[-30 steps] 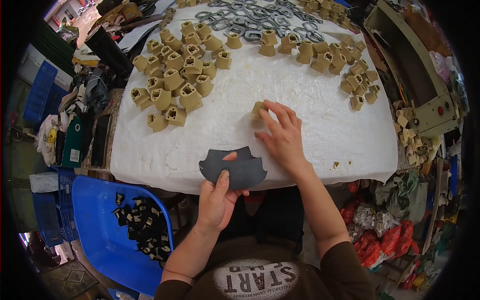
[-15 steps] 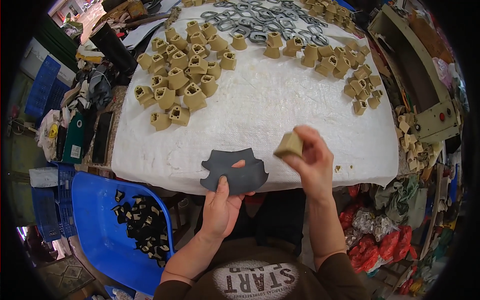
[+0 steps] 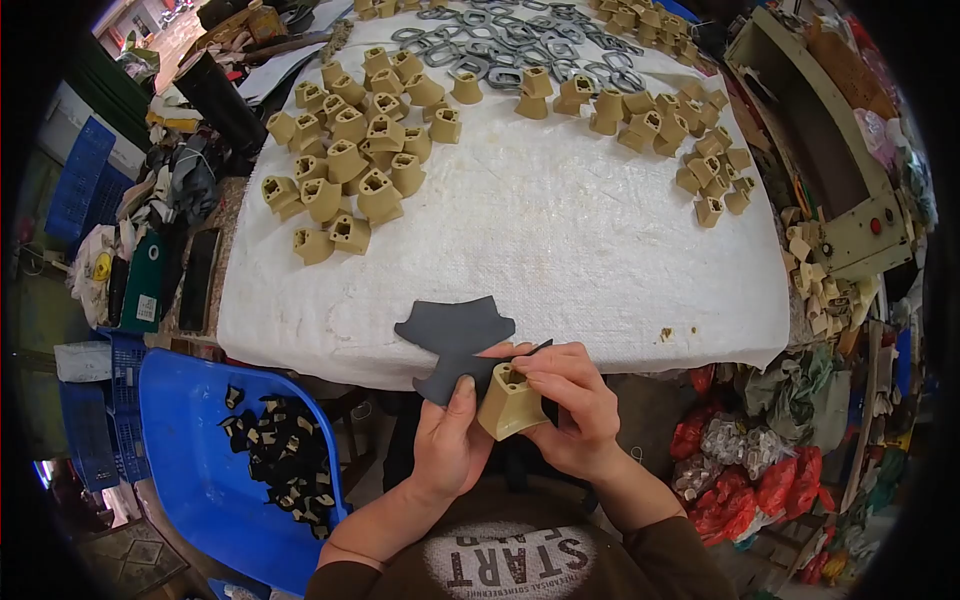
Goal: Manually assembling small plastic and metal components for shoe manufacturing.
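One dark sheet [image 3: 455, 325] is pinched between thumb and fingers of the left hand [image 3: 447, 440] at the near edge of the table [image 3: 600, 280]. The right hand [image 3: 580, 410] pinches a tan block [image 3: 513, 405] beside it, perhaps touching. Grey rings [image 3: 503, 84] and more blocks [image 3: 346, 160] lie beyond.

One left hand [image 3: 447, 437] and one right hand [image 3: 588, 420] were counted. Handled items comprised one tan block [image 3: 508, 414] and one dark grey sheet [image 3: 455, 326]. Loose tan blocks [image 3: 345, 160] exceeded forty; grey rings [image 3: 505, 85] exceeded twenty. One blue basin [image 3: 190, 430] was present.
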Tool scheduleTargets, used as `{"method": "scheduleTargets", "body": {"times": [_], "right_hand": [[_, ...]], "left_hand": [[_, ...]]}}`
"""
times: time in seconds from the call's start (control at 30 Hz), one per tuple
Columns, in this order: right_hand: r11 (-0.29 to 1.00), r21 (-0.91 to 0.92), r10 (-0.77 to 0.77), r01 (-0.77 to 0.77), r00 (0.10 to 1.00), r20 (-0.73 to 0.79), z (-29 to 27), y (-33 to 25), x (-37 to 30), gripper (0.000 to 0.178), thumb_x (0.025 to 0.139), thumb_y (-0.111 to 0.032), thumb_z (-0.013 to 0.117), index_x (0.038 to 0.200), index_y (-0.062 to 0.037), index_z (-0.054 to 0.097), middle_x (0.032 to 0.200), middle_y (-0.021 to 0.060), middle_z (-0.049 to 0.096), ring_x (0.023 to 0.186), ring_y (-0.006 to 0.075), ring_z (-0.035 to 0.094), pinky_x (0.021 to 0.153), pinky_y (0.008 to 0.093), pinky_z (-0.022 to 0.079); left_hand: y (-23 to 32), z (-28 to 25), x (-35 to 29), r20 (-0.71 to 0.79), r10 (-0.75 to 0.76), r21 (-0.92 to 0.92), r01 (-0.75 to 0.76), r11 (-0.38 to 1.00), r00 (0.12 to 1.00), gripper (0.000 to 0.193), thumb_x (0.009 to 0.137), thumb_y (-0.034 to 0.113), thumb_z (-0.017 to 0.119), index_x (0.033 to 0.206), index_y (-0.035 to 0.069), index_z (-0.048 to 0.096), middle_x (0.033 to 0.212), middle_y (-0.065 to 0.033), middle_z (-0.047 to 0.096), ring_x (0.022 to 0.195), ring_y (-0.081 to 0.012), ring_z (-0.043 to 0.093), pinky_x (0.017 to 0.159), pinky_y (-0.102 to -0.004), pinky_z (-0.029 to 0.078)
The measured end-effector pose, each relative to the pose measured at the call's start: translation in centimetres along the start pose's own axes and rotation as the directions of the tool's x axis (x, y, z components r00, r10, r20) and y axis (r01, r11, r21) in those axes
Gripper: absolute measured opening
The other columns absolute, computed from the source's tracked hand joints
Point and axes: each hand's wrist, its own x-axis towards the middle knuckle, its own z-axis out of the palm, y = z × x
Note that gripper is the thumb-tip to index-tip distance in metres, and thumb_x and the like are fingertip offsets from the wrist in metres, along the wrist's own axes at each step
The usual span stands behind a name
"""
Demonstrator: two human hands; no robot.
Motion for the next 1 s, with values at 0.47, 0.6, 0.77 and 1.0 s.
{"method": "scheduleTargets", "body": {"times": [0.47, 0.6, 0.77, 1.0], "right_hand": [[0.998, -0.038, 0.049, -0.048, 0.998, 0.027, -0.3, -0.2, 0.5, 0.055, 0.057, 0.006, 0.076, 0.108, -0.0011, 0.057, 0.105, 0.0143, 0.059, 0.088, 0.0294, 0.059, 0.074, 0.0361, 0.049], [0.995, -0.076, 0.071, -0.068, 0.997, 0.032, -0.3, 0.1, 1.0, 0.054, 0.055, 0.003, 0.077, 0.106, -0.0030, 0.058, 0.104, 0.0111, 0.060, 0.086, 0.0276, 0.056, 0.074, 0.0357, 0.047], [0.961, -0.277, 0.017, 0.010, 0.995, 0.097, -1.5, -0.2, 1.5, 0.051, 0.053, -0.007, 0.078, 0.102, -0.0077, 0.061, 0.103, 0.0034, 0.060, 0.087, 0.0236, 0.051, 0.082, 0.0379, 0.036], [0.818, -0.573, 0.252, -0.060, 0.931, 0.262, -1.3, -2.2, 2.6, 0.038, 0.059, -0.013, 0.074, 0.095, -0.0102, 0.061, 0.089, -0.0033, 0.053, 0.086, 0.0178, 0.049, 0.087, 0.0475, 0.025]], "left_hand": [[-0.2, 0.6, -0.1, -0.005, 0.085, 0.115, -0.084, 0.990, 0.996, 0.042, 0.100, 0.020, 0.030, 0.133, -0.006, 0.037, 0.135, -0.0205, 0.042, 0.126, -0.0267, 0.042, 0.107, -0.0390, 0.032], [0.2, 0.5, 0.1, 0.019, 0.130, 0.262, -0.130, 0.956, 0.991, 0.045, 0.099, 0.025, 0.032, 0.135, -0.004, 0.033, 0.137, -0.0199, 0.039, 0.127, -0.0285, 0.040, 0.107, -0.0416, 0.031], [1.4, 0.0, -0.2, -0.009, 0.180, 0.525, -0.148, 0.838, 0.984, 0.041, 0.098, 0.014, 0.031, 0.128, -0.012, 0.043, 0.125, -0.0195, 0.053, 0.117, -0.0221, 0.050, 0.102, -0.0327, 0.035], [1.1, -0.9, -0.5, -0.061, 0.085, 0.728, -0.014, 0.685, 0.994, 0.041, 0.099, 0.017, 0.034, 0.130, -0.007, 0.046, 0.113, -0.0138, 0.062, 0.095, -0.0131, 0.059, 0.086, -0.0234, 0.043]]}}
